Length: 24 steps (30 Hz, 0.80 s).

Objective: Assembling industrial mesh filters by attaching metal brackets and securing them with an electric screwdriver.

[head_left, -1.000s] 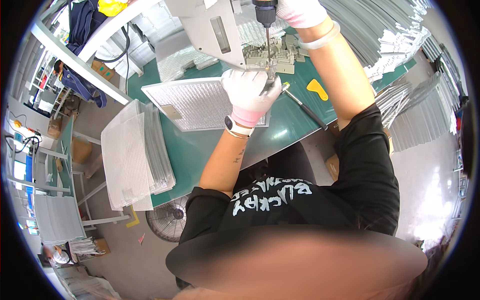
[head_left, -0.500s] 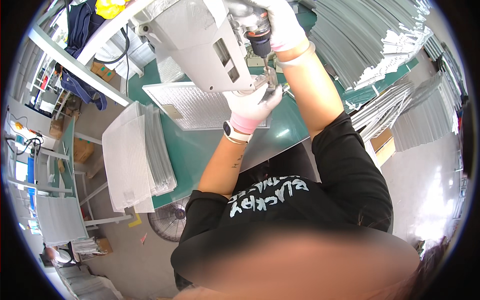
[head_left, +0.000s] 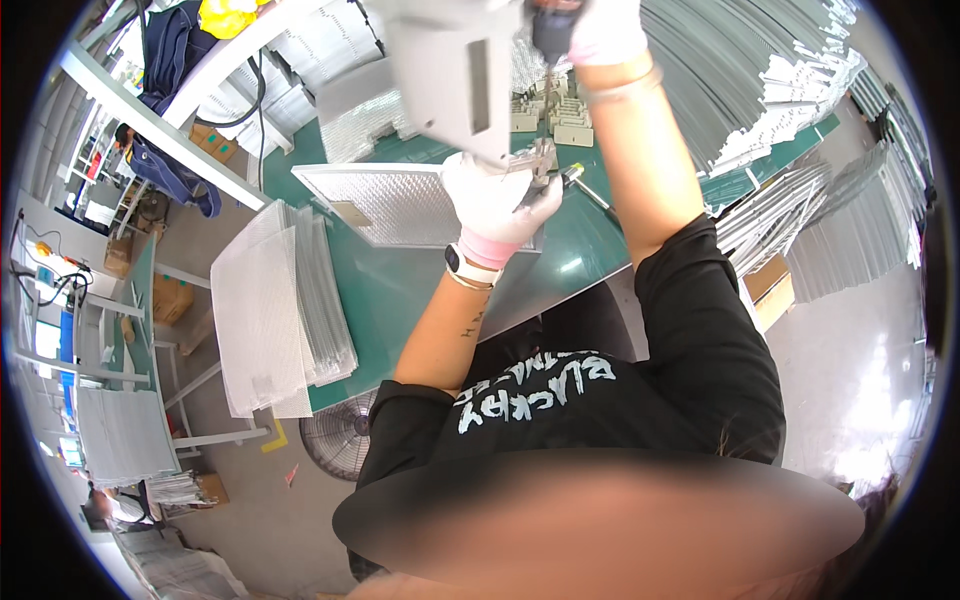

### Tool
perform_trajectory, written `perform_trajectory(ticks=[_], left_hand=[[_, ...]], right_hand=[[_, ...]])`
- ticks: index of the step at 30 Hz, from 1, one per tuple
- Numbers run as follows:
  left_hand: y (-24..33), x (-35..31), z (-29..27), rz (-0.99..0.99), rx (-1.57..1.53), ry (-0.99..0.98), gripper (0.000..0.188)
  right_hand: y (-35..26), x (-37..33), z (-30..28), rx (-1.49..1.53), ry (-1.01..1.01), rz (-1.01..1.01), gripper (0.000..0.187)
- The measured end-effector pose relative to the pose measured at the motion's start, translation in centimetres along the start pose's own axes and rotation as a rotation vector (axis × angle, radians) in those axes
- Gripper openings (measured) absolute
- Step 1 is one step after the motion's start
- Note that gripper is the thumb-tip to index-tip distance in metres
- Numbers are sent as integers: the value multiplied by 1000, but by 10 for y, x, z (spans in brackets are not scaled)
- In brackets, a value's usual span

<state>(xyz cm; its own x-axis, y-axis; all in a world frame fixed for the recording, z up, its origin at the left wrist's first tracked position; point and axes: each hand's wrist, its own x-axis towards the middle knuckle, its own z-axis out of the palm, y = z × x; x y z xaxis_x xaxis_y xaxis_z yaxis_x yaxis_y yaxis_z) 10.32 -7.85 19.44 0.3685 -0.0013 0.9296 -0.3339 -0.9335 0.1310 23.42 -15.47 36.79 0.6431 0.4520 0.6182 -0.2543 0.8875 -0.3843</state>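
Note:
My right hand (head_left: 608, 30), in a white glove, is closed on a power drill (head_left: 556, 28) whose body is partly cut off at the upper edge. Its long thin bit points down at a small bracket-like part (head_left: 535, 160). My left hand (head_left: 500, 200), gloved in white with a pink cuff, pinches that part, whose exact kind I cannot make out. Between my hands and to the left, a blurred grey housing (head_left: 445, 75) with a slot hangs in front of the view. A framed mesh panel (head_left: 400, 205) lies beside my left hand on the green table (head_left: 385, 290).
Stacked mesh sheets (head_left: 275, 310) overhang the table's left edge. Several small beige blocks (head_left: 572, 128) sit behind my hands, and a pen-like tool (head_left: 595, 195) lies to their right. Long grey strips (head_left: 710, 80) are piled at right. A floor fan (head_left: 338, 435) stands below the table.
The drill and my right hand have moved up and slightly right. The grey housing has shifted up and right in view, uncovering more of the beige blocks. My left hand stays nearly in place.

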Motion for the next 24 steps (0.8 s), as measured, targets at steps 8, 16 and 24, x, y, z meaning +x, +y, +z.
perform_trajectory(ticks=[8,16,24], left_hand=[[-5,13,5,122,-48,50,23],[-4,9,2,59,-51,0,26],[-6,2,10,78,20,38,26]], right_hand=[[-26,9,2,-61,8,-80,5],[-14,2,4,-99,-19,24,20],[-6,5,-5,-119,-262,194,12]])
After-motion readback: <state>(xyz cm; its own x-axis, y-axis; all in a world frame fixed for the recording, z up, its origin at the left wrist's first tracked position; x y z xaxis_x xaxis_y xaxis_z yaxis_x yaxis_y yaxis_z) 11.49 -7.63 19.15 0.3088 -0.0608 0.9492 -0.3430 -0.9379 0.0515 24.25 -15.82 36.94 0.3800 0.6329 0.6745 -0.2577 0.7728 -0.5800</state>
